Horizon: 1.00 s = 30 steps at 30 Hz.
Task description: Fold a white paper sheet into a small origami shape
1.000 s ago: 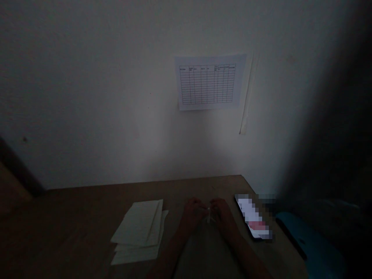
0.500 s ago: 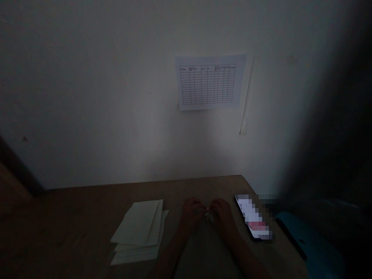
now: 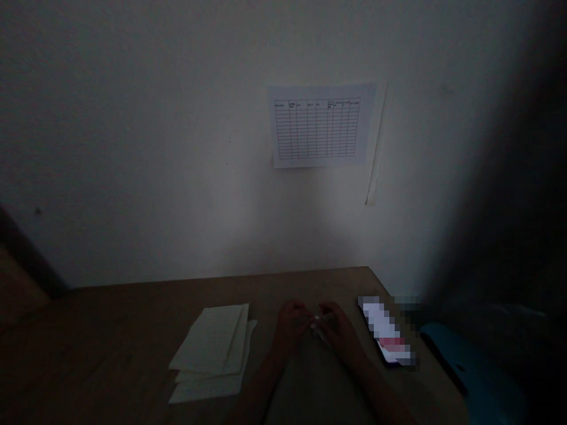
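Note:
My left hand [image 3: 294, 321] and my right hand [image 3: 333, 323] meet above the brown table, fingertips almost touching. Between them is a small folded piece of white paper [image 3: 317, 319], pinched by both hands. Most of the paper is hidden behind the fingers, and the dim light blurs its folds. To the left of my left hand lies a loose stack of lined paper sheets [image 3: 210, 342], slightly fanned. A phone [image 3: 384, 330] with a lit, pixelated screen rests to the right of my right hand.
The wooden table [image 3: 133, 313] meets a pale wall at its back edge. A printed table sheet [image 3: 318, 127] is fixed to the wall. Beyond the table's right edge stands a blue chair [image 3: 473, 372]. The right side of the scene is dark.
The fingers of my right hand have shifted slightly around the small white paper, and a little more of it shows. The sheets and the phone stay where they were.

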Motion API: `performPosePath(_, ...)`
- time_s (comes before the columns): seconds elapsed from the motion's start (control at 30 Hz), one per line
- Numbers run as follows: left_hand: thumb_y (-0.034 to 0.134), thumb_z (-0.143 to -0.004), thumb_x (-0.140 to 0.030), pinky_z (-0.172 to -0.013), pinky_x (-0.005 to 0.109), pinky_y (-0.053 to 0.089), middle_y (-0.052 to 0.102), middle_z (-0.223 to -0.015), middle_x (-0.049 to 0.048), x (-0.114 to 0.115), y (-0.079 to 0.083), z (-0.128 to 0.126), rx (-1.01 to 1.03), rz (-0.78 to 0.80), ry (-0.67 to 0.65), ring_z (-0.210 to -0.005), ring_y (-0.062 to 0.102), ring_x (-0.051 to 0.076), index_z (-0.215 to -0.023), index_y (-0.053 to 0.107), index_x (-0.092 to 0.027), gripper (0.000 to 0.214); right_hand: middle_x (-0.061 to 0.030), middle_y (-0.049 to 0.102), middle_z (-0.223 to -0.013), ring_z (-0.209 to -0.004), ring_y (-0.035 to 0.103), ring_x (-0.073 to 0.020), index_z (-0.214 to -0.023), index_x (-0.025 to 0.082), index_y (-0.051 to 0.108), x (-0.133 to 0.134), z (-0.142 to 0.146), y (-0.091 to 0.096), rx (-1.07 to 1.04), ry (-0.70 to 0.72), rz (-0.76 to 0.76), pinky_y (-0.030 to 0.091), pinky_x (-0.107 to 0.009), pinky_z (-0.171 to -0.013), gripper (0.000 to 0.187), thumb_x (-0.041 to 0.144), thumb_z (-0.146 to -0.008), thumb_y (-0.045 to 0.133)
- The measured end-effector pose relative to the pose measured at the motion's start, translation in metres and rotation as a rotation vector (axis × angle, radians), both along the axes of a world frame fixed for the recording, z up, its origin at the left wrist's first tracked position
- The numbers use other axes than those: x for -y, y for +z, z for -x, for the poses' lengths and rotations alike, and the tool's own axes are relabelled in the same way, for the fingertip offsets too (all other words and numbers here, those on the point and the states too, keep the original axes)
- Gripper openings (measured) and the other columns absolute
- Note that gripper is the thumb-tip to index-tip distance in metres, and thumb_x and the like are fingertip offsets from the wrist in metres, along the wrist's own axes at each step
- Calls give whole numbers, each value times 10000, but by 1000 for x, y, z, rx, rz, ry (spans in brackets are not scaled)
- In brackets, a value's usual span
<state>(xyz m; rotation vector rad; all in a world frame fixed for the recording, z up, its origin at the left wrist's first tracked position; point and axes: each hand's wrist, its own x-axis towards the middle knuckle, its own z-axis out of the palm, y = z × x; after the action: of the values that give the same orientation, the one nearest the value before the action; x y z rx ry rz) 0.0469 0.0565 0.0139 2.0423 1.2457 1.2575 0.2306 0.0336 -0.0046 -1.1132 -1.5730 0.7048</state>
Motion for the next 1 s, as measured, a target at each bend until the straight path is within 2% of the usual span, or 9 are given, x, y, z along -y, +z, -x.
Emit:
performPosePath(0.13,703,-801,-377,-894,368,490,663,-918,42,-1,0,-1,-2,-1,14,-930,618,210,-794,755,-252,136,-54,668,-994,-939,622,-233,-967,226,629,-3,0,1,-37,34,69,492,-368,-848,233,405,-820,653)
performPosePath(0.33,702,-802,-395,-905,376,484,660,-938,52,-1,-2,0,-3,-9,0,-952,612,217,-805,751,-253,150,-37,679,-867,-824,629,-224,-873,225,635,-4,-1,5,-25,3,110,496,-336,-739,222,440,-813,635)
performPosePath(0.8,718,-789,-381,-884,366,487,661,-928,46,-3,-4,0,-15,-6,21,-941,612,212,-788,751,-253,132,-32,673,-807,-782,624,-227,-773,232,646,-6,-2,2,-24,-1,133,484,-340,-715,207,437,-804,642)
performPosePath(1.0,718,-788,-386,-903,381,478,670,-929,53,0,-4,-1,-8,-16,8,-950,615,219,-792,749,-247,143,-32,676,-820,-792,622,-228,-795,238,657,-6,-3,3,-9,-9,107,480,-333,-705,214,451,-803,647)
